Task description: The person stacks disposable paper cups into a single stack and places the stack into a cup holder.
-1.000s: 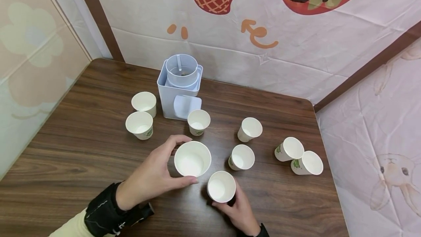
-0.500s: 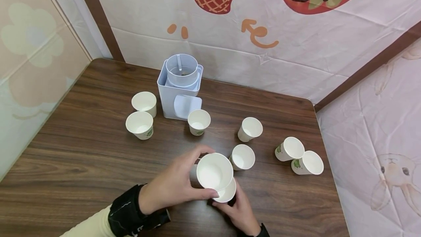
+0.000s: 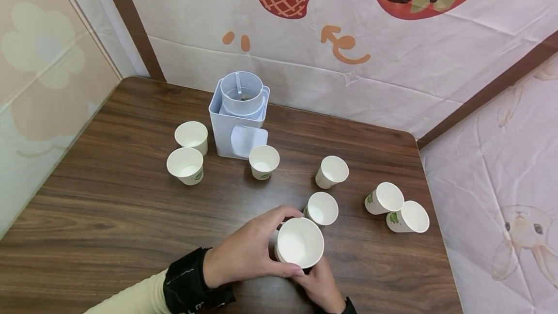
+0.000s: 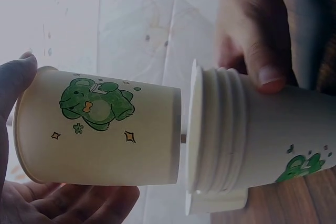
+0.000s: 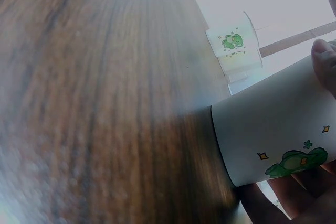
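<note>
The left hand (image 3: 250, 256) held a white paper cup (image 3: 301, 243); its grip was opened to the cup's width, thumb and fingers curved around opposite sides of the wall. The right hand (image 3: 320, 282), at 5 o'clock from the cup, held a nested cup stack (image 4: 283, 124), its grip curled around the wall.

Head view: the held cup hid nearly all of the stack. Left wrist view: the cup's base faced the mouth of the stack across a narrow gap. Several layered rims were visible, as was a green cartoon print (image 4: 97, 103) on the held cup. Right wrist view: the stack's base end lay close to the wooden tabletop (image 3: 131, 217); contact could not be confirmed.

Positions relative to the held cup, head view, 12 o'clock at the top:
- Pale blue box-shaped unit (image 3: 222, 132) with cylindrical top: 11 o'clock. A single cup (image 3: 263, 164) stood just in front.
- Left cup pair (image 3: 185, 164): 10 o'clock.
- Middle cup pair (image 3: 322, 208): 1 o'clock.
- Right cup pair (image 3: 384, 197): 2 o'clock.
</note>
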Motion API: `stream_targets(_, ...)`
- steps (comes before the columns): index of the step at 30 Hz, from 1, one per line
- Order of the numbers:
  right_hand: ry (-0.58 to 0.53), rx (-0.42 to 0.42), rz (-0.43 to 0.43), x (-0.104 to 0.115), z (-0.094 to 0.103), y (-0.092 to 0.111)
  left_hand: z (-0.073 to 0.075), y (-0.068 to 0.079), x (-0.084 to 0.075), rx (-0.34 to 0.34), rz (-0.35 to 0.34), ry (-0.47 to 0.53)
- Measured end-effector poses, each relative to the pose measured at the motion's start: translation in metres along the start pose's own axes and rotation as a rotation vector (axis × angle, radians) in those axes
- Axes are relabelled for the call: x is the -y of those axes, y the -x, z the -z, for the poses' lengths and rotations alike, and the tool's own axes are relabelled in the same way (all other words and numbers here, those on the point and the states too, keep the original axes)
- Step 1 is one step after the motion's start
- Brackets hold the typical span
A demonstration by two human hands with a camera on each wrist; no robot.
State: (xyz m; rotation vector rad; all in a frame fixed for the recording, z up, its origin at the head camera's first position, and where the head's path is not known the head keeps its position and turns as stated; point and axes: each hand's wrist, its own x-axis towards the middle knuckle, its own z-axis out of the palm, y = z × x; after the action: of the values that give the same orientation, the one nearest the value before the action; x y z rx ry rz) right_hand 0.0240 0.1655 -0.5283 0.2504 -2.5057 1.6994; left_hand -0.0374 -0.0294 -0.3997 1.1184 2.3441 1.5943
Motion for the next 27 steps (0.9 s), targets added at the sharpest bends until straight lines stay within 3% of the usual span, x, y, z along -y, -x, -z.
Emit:
stream_targets(7, -0.014, 0.007, -0.003, -0.004, 0.001, 0.003, -0.008, 0.002, 0.009, 0.011, -0.035, -0.008)
stream_targets(18, 0.011, 0.017, 0.031, -0.006, 0.001, 0.004, -0.018, 0.01, 0.021, 0.002, -0.034, -0.111)
stream_targets(23, 0.021, 0.022, 0.047, 0.01, 0.003, 0.002, -0.021, 0.013, 0.024, -0.01, -0.055, -0.145)
stream_targets(27, 0.028, 0.042, 0.108, 0.023, 0.006, -0.003, -0.022, 0.012, 0.027, -0.023, -0.062, -0.175)
